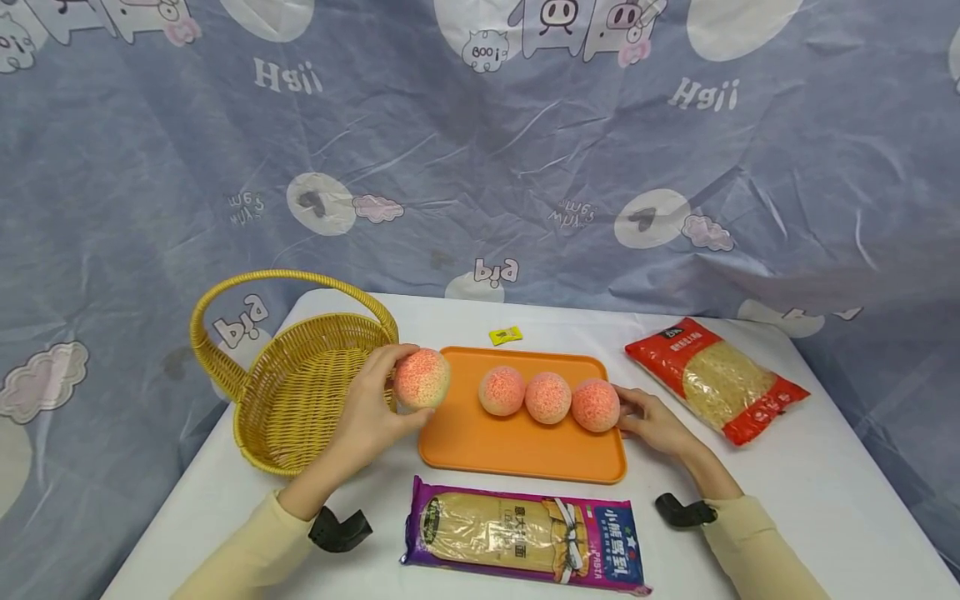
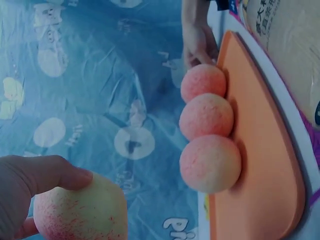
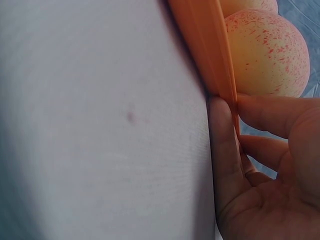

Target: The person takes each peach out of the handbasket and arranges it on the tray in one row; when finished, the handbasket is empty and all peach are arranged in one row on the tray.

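My left hand point(image 1: 371, 408) grips a pink and cream peach point(image 1: 422, 380), thumb below and fingers above, over the tray's left edge and beside the basket. Three similar peaches sit in a row on the orange tray point(image 1: 517, 458): a left one point(image 1: 502, 391), a middle one point(image 1: 548, 398) and a right one point(image 1: 596, 406). At the tray's right side my right hand point(image 1: 652, 421) pinches the rim, close to the right peach. In the right wrist view, fingers point(image 3: 270, 112) lie on both sides of that rim.
A yellow woven basket point(image 1: 258, 425) with a tall handle stands at the left. A purple pasta packet point(image 1: 525, 533) lies in front of the tray. Behind it is a small yellow packet point(image 1: 506, 335); a red bag point(image 1: 712, 379) lies at the right. A printed cloth hangs behind.
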`<state>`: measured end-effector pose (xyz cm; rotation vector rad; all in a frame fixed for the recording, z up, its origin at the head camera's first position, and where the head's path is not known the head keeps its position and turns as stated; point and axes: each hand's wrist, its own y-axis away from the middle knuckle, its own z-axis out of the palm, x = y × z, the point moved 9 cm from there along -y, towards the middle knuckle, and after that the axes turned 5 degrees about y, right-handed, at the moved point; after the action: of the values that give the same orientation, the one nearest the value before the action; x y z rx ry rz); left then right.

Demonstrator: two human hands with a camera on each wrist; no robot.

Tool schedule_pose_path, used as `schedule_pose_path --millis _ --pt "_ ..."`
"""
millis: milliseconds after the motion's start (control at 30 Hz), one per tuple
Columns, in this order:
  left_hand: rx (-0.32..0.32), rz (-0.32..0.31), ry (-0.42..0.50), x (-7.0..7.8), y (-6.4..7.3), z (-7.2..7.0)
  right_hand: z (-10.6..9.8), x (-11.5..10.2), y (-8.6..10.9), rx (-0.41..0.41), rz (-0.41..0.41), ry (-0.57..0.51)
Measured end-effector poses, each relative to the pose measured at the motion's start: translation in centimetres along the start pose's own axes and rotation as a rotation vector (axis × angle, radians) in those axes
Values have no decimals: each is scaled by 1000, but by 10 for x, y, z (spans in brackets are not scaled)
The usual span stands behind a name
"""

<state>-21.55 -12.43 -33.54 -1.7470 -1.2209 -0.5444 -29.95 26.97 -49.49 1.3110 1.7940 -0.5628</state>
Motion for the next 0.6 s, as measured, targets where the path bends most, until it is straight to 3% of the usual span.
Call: schedule_pose_path --millis 300,600 --pt "1 -6 20 -10 -4 46 -2 0 2 4 -4 3" --pt "-8 -110 -11 -47 -10 76 -2 1 1 4 0 3"
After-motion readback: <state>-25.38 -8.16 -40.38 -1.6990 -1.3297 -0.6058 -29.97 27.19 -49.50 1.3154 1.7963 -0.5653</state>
